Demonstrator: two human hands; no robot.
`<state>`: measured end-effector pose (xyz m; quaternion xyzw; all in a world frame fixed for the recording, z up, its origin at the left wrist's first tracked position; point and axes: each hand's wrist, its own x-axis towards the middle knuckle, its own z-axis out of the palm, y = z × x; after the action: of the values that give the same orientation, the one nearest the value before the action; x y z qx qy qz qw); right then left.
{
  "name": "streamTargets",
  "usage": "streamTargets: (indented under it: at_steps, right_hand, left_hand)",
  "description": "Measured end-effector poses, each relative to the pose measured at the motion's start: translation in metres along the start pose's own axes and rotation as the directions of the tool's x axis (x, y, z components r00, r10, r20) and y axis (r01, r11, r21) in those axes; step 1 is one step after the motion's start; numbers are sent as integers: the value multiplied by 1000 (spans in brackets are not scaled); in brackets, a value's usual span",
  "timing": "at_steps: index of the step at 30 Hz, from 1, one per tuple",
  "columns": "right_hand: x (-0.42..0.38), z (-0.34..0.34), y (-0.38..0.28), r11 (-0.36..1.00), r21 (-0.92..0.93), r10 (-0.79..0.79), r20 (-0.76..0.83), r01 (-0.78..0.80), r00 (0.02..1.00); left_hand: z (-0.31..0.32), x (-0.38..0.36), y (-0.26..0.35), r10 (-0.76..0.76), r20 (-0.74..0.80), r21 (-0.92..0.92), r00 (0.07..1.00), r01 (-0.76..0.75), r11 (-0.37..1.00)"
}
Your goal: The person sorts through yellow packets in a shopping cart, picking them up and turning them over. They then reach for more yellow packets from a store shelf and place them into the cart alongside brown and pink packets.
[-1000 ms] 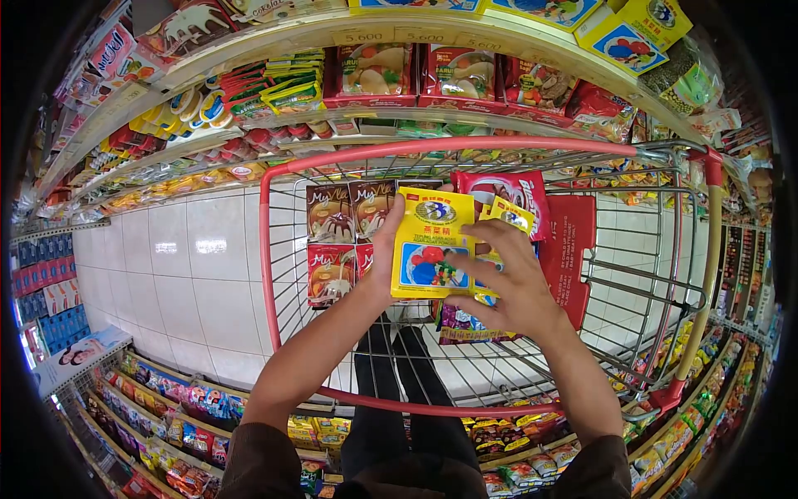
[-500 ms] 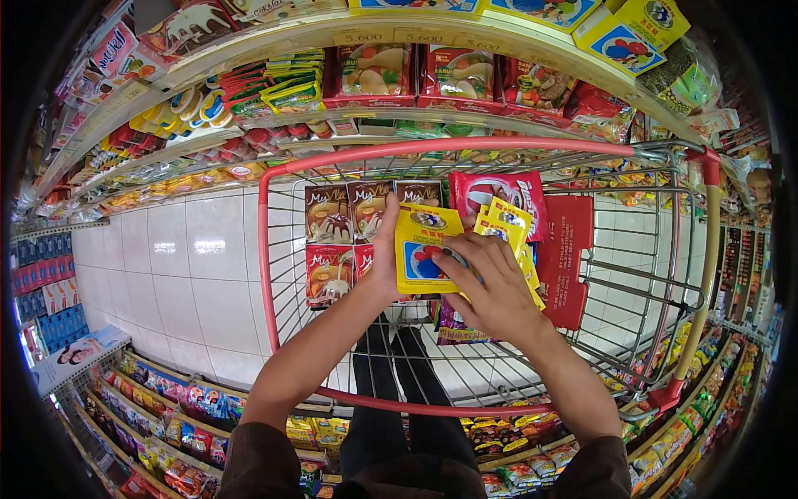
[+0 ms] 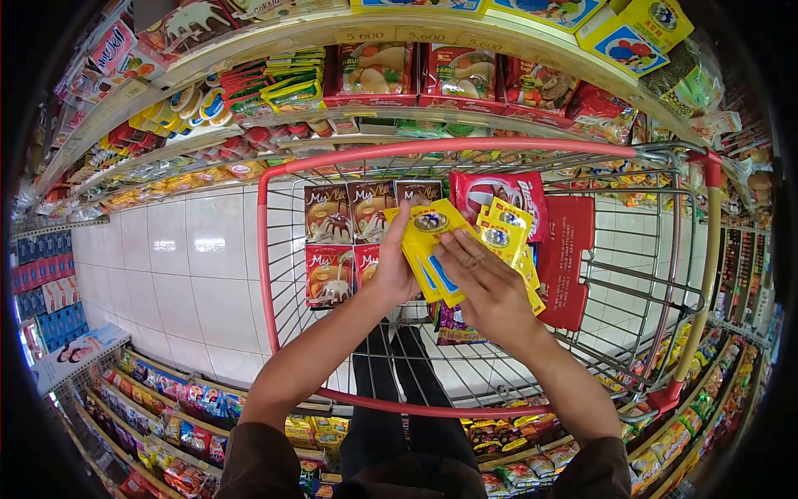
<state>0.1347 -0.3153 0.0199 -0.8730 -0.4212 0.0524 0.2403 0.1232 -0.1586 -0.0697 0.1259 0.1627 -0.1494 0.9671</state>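
Several yellow packets [image 3: 432, 223] are fanned out between my two hands above the shopping cart. My left hand [image 3: 397, 264] grips their left edge, its thumb pointing up along the side. Across their right part lies my right hand [image 3: 482, 279], fingers closed on the packets. More yellow packets [image 3: 505, 218] lie in the cart just beyond my right fingers, partly over a pink-red bag [image 3: 499, 190]. Brown packets [image 3: 327, 213] and red packets [image 3: 329, 274] stand in rows left of my hands. A purple packet [image 3: 457, 326] shows below them.
The cart's red rim [image 3: 449, 146] surrounds my hands, with a red plate [image 3: 567, 264] on its right. Ahead are stocked shelves [image 3: 499, 118], with yellow packets [image 3: 636, 37] at upper right. Snack racks [image 3: 179, 416] stand behind the cart. White floor tiles show at left.
The held yellow packets have gone from a near-straight stack to a spread fan. My right hand has shifted slightly, its fingers now higher on the packets.
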Motion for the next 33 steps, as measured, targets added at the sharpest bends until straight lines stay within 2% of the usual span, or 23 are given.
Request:
streamTargets:
  at_steps: [1, 2, 4, 6, 8, 11, 12, 14, 16, 17, 19, 21, 22, 24, 25, 27, 28, 29, 32, 33]
  right_hand:
    - [2, -3, -4, 997, 68, 44, 58, -47, 997]
    - [4, -4, -7, 997, 68, 44, 58, -48, 997]
    - [8, -6, -11, 991, -126, 63, 76, -53, 995]
    - [5, -2, -6, 994, -108, 31, 133, -16, 991]
    - [3, 2, -5, 996, -87, -3, 192, 20, 981]
    - [4, 2, -8, 998, -44, 60, 175, -53, 983]
    - [6, -1, -9, 998, -4, 66, 231, -67, 971]
    - [7, -3, -11, 996, 38, 70, 288, -84, 955]
    - [8, -3, -13, 995, 9, 95, 336, -104, 937]
    - [8, -5, -12, 995, 8, 95, 334, -104, 938]
    - [10, -9, -7, 944, 316, 20, 217, -90, 976]
    - [5, -18, 15, 936, 328, 79, 158, -128, 984]
    - [1, -22, 31, 926, 341, 138, 97, -164, 986]
    - [-7, -19, 69, 931, 113, 343, 42, -346, 938]
    - [-10, -20, 75, 932, 112, 341, 41, -344, 939]
    - [-12, -24, 78, 859, -268, 489, 179, -436, 853]
    - [-15, -21, 78, 858, -268, 492, 178, -439, 852]
    - [-19, -15, 78, 845, -301, 509, 204, -441, 836]
    - [-22, -7, 80, 812, -340, 566, 264, -474, 781]
    - [-23, -6, 84, 814, -313, 570, 265, -490, 778]
  left_hand:
    - [0, -1, 1, -2, -1, 0, 1000, 2, 1000]
    - [2, -3, 2, 54, 21, 74, 998, -55, 996]
    - [7, -4, 4, 104, 47, 147, 993, -110, 983]
    - [12, -3, 4, 86, 225, 8, 971, -90, 996]
    - [15, -7, 0, 89, 218, -19, 972, -87, 996]
    - [20, -11, -5, 92, 302, 138, 949, -139, 981]
    - [20, -12, -6, 92, 303, 136, 949, -138, 981]
    - [19, -13, -6, 29, 126, 198, 992, -54, 979]
    - [14, -12, -6, 21, 128, 195, 992, -46, 980]
    - [11, -11, -5, 11, 131, 192, 991, -36, 981]
    - [4, -3, 2, -11, 136, 122, 991, -6, 993]
    - [6, -2, 10, -27, 139, -58, 990, 35, 998]
    - [2, 1, 14, -24, 140, -57, 990, 33, 998]
    - [-13, 6, 22, -65, 219, -128, 974, 95, 987]
    - [-16, 7, 22, -64, 211, -161, 975, 99, 982]
    - [-17, 8, 21, -72, 188, -172, 979, 105, 980]
    - [-16, 8, 20, -84, 162, -185, 983, 114, 976]
    - [-15, 7, 19, -79, 209, -175, 975, 117, 978]
    - [-14, 5, 20, -113, 218, -144, 969, 146, 979]
    - [-12, 5, 19, -116, 304, -138, 945, 165, 977]
